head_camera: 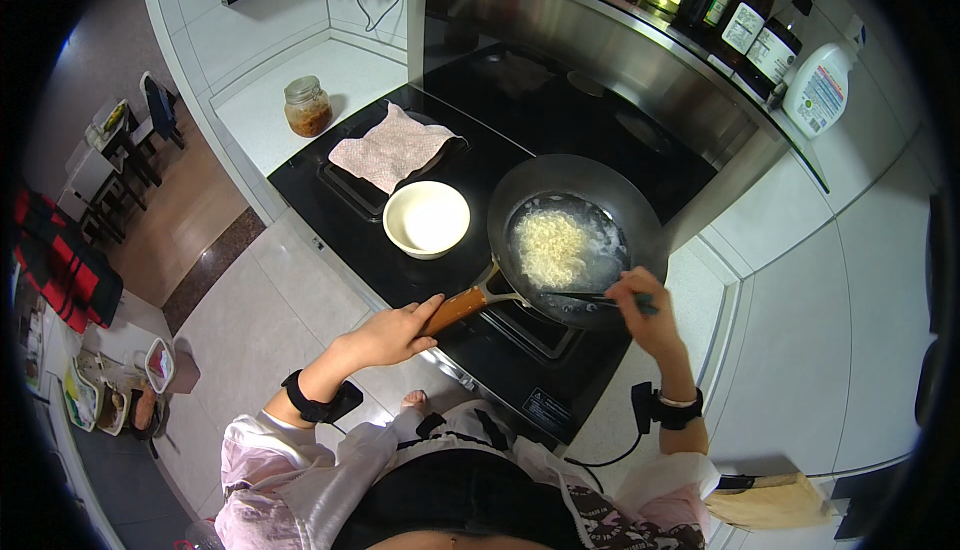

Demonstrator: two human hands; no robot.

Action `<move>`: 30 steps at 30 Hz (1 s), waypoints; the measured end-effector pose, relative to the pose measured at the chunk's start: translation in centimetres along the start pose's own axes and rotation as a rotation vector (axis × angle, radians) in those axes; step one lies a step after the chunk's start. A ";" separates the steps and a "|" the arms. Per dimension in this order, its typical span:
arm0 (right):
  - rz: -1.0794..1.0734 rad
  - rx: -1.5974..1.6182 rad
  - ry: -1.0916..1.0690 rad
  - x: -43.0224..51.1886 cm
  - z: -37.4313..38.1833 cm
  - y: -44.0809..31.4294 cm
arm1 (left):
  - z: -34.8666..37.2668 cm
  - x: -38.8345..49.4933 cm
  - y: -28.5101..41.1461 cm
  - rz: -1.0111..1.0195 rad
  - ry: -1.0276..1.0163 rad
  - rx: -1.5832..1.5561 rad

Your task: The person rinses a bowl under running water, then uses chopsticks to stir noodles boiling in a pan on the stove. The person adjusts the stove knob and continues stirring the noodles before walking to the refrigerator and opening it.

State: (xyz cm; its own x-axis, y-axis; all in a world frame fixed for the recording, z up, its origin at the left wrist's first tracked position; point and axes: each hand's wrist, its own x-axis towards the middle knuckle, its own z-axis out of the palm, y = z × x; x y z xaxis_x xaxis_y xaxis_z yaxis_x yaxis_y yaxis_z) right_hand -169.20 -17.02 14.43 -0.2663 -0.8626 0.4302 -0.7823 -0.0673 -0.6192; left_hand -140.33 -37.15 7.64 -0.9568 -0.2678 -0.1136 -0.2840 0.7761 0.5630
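Note:
My left hand (401, 334) grips the wooden handle (456, 310) of a dark wok (517, 182) that stands on the right burner of a black gas stove. Over the wok's near right rim, my right hand (643, 306) holds dark chopsticks (585, 297), their tips in the liquid by the noodles. A pale clump of instant noodles (553, 250) lies in the bubbling water (606, 246), left of the wok's middle. Left of the wok, a white bowl (426, 218) rests on the black stove top (352, 238); nothing shows inside it.
A pink cloth (394, 146) covers part of the left burner. Behind it, a glass jar (307, 105) with reddish-brown contents stands on the white counter (255, 126). Several bottles (750, 17) line a glass shelf above the stove. A white spray bottle (819, 90) hangs at the shelf's right end.

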 end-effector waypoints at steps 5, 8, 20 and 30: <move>-0.384 -0.330 -0.118 -0.3 3.6 1.1 | 0.0 0.0 -0.1 0.000 -0.011 0.017; -0.512 -0.414 0.056 0.2 3.3 2.0 | 0.1 -0.1 -0.1 -0.009 -0.006 0.018; 0.024 0.003 0.327 1.8 -0.6 3.5 | 0.0 0.0 -0.2 -0.004 -0.016 0.019; 0.053 0.092 0.246 1.3 -0.5 3.0 | 0.1 0.0 -0.2 0.004 -0.004 0.013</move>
State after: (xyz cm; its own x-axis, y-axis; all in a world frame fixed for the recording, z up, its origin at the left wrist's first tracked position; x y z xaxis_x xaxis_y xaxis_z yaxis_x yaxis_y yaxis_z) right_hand -172.20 -18.06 13.42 -0.4431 -0.7187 0.5359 -0.7126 -0.0803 -0.6969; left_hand -140.27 -37.23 7.51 -0.9580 -0.2630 -0.1145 -0.2814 0.7845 0.5525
